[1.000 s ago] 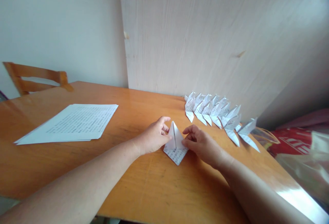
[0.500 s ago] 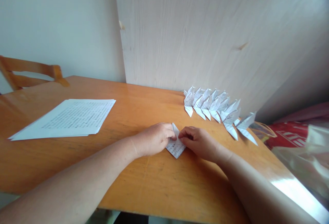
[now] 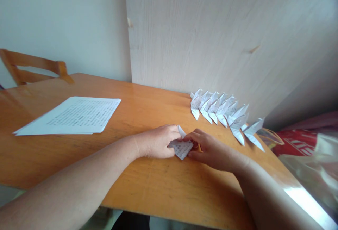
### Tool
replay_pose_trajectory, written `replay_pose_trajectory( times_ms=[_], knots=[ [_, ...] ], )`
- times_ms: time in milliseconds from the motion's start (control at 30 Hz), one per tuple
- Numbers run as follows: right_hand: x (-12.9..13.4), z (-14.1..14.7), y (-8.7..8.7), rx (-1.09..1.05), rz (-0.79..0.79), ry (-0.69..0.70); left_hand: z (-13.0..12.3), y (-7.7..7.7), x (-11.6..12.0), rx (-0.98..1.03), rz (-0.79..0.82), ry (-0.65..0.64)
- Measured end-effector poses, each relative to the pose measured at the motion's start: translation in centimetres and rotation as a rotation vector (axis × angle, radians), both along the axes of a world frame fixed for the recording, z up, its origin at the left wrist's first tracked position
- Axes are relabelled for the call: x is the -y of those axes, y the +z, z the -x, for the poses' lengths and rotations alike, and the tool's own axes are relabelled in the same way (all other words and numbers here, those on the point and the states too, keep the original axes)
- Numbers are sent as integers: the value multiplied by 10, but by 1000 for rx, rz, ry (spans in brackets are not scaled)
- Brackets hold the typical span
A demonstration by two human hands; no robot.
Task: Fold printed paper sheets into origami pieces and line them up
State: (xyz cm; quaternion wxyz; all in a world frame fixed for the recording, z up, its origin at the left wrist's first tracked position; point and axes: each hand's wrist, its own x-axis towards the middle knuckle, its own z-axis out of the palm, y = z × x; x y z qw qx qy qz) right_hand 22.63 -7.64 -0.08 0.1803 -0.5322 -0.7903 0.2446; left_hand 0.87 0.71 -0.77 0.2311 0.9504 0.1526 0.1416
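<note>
Bare tabletop [image 3: 148, 108] leaves room to pass between the paper stack [image 3: 79, 115] and the left hand [image 3: 158, 142], but that hand and the right hand [image 3: 208, 150] hem in the folded sheet [image 3: 182, 149], standing paper pieces [image 3: 236, 122] crowd the right, and a panel [image 3: 195, 39] blocks the back.

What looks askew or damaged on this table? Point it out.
Slightly askew: the flat stack of white printed paper sheets on the left of the brown wooden table, a lower sheet poking out along the near edge. Nothing looks spilled or torn.

The head camera looks forward, down across the table [image 3: 158, 191].
</note>
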Motion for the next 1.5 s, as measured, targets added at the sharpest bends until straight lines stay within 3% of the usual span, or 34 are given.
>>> replay_pose_trajectory(
  times_ms=[300,500,733,1500],
  knots=[
    [-5,-4,-1,-62,-102,-36,3,7,6,-13,13,141],
    [0,-2,-2,87,-226,-44,0,1,4,14,-110,99],
    [0,6,-8,123,-198,0,-1,0,7,-20,-148,48],
    [2,11,-4,181,-173,-7,1,7,10,-96,-121,68]
  ],
)
